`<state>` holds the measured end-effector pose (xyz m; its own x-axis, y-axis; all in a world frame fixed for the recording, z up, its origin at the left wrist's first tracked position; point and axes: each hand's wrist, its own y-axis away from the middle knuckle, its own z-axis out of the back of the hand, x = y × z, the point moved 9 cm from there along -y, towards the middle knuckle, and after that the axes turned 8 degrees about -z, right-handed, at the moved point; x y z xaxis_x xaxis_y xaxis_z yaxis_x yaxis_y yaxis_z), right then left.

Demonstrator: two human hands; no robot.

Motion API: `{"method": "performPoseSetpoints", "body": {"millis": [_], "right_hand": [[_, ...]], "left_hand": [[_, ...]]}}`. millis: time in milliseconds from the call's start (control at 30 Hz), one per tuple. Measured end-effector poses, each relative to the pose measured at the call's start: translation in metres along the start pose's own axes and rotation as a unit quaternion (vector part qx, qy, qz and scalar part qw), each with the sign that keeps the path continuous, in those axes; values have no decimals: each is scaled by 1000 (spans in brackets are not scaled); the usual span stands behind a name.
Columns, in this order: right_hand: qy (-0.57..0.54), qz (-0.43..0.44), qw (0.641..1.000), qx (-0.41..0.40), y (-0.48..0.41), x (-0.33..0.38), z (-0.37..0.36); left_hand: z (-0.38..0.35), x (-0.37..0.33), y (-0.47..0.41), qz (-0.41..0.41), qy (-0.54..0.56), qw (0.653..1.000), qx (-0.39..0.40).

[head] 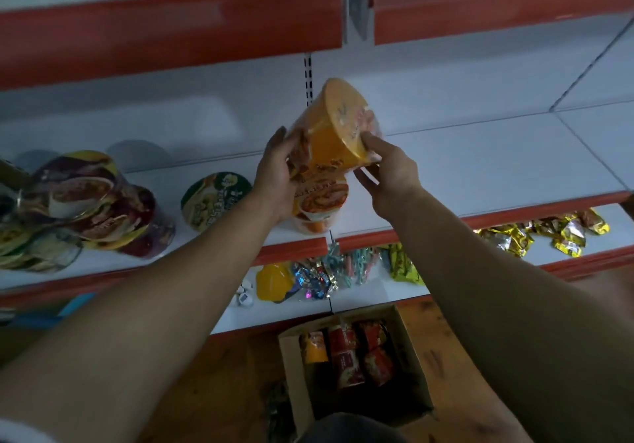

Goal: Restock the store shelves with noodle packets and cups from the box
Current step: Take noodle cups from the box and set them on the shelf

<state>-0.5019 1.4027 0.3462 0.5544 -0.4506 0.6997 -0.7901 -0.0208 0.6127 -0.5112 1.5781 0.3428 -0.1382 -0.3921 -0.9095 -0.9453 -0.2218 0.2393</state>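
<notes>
Placing an orange noodle cup (338, 133) on the middle shelf (480, 168): the cup is held tilted above the shelf front, its lid turned up and to the right, just over a second orange cup (320, 202) that stands upright near the shelf edge. The left hand (274, 175) wraps the cup's side wall with curled fingers. The right hand (387, 175) pinches the lid rim between thumb and fingertips, so both hands are clamped on the same cup.

The step appears to be mid-placement. The next move probably calls for righting the cup, then setting it either on the standing cup or on the bare shelf to its right. A green-lidded cup (214, 199) and a pile of cups (85, 202) already occupy the left. The box (291, 374) on the floor holds more red cups (346, 353), so much restocking seems to remain.

Whether the held cup touches the one beneath cannot be told. Label print is blurred, the left pile is cut by the frame edge, the near end of the box is hidden, and no packets can be made out inside it.
</notes>
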Motion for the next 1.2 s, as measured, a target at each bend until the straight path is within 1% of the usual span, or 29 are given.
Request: {"method": "performPoseSetpoints", "body": {"millis": [67, 133, 200, 267, 367, 433, 633, 733, 800, 900, 1000, 1067, 1133, 1200], "right_hand": [[41, 21, 999, -16, 6, 0, -2], [89, 39, 995, -23, 13, 0, -6], [121, 50, 991, -31, 17, -4, -9], [155, 63, 985, -42, 19, -8, -11], [197, 70, 977, -44, 18, -16, -16], [217, 76, 972, -41, 18, -19, -19], [239, 79, 966, -56, 18, -20, -18], [238, 78, 967, -55, 21, -20, -16], [237, 75, 966, -72, 25, -20, -7], [249, 74, 961, -96, 31, -21, 9], [325, 71, 936, -114, 36, -27, 24], [383, 73, 913, -121, 41, -30, 31], [430, 73, 892, -118, 43, -34, 41], [466, 63, 875, -111, 42, -43, 54]], "left_hand": [[21, -9, 3, -38, -46, 997, -50], [30, -13, 8, -58, -98, 992, -55], [36, -9, 14, -57, -134, 988, -55], [43, -1, 18, -41, -133, 989, -54], [50, 9, 21, -2, -81, 995, -53], [53, 12, 20, 11, -65, 996, -56], [52, 10, 16, 3, -97, 994, -43], [57, 7, 16, -4, -115, 992, -49], [67, 6, 19, -16, -128, 989, -76], [80, 5, 41, -52, -118, 982, -141], [80, 6, 82, -88, -130, 972, -177], [75, 15, 105, -98, -161, 969, -161], [64, 32, 121, -94, -206, 967, -113], [53, 57, 133, -71, -253, 963, -57]]}}
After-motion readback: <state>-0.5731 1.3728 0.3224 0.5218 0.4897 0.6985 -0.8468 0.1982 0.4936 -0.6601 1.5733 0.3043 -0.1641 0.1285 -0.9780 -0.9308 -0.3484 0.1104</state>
